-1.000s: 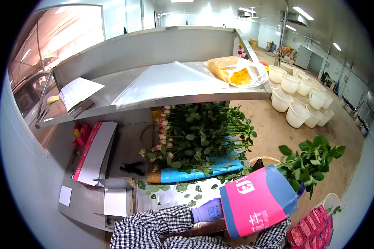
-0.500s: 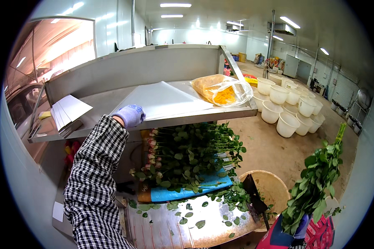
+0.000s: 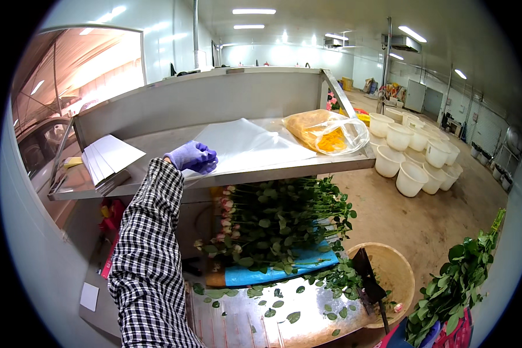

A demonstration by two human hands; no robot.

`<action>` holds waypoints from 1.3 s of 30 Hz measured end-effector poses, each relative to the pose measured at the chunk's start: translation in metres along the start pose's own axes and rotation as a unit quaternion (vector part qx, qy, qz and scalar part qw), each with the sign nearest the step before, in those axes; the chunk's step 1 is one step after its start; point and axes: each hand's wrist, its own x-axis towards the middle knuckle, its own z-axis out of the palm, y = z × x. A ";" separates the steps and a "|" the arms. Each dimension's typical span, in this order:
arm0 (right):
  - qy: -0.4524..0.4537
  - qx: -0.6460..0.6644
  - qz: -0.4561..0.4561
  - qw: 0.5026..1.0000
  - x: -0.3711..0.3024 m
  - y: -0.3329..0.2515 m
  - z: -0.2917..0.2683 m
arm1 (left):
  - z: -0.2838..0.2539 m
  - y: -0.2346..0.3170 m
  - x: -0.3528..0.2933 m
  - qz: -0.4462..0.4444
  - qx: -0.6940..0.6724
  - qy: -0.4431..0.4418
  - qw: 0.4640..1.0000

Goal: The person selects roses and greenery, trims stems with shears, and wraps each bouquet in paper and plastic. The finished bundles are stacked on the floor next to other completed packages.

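My left hand (image 3: 194,158), in a purple glove, is at the near edge of a stack of clear plastic sleeves (image 3: 249,142) on the metal shelf (image 3: 284,168). Its fingers are pinched on the corner of a sleeve. At the lower right, my right hand (image 3: 431,334), also gloved, is wrapped round a bunch of leafy rose stems (image 3: 455,278). The cut ends point up and away; the blooms are hidden. Below the shelf, pink and white roses (image 3: 226,214) with long leafy stems lie on a blue sheet (image 3: 278,268).
A bag of yellow rubber bands (image 3: 330,136) and white cards (image 3: 110,155) sit on the shelf. Loose leaves (image 3: 293,317) litter the metal bench. A round tub (image 3: 403,267) stands to its right, behind a dark bracket (image 3: 366,275). White buckets (image 3: 412,178) stand on the floor.
The view has shifted, so the bench appears farther right. My left hand has turned, its fingers now pointing right over the sleeves. The bunch in my right hand has dropped lower.
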 end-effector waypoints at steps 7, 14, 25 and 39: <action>-0.097 -0.112 -0.002 0.989 0.000 0.005 0.016 | 0.006 0.013 -0.037 0.203 0.071 0.288 0.933; -0.198 -0.260 -0.071 0.942 0.021 0.019 -0.011 | 0.256 -0.009 -0.161 0.217 0.390 -0.003 0.895; -0.423 -0.404 -0.037 0.810 0.043 0.057 -0.090 | 0.583 -0.331 -0.158 -0.219 0.525 -0.201 0.797; -0.458 -0.411 -0.053 0.787 -0.001 0.096 -0.057 | 0.529 -0.347 -0.158 -0.243 -0.018 -0.058 0.968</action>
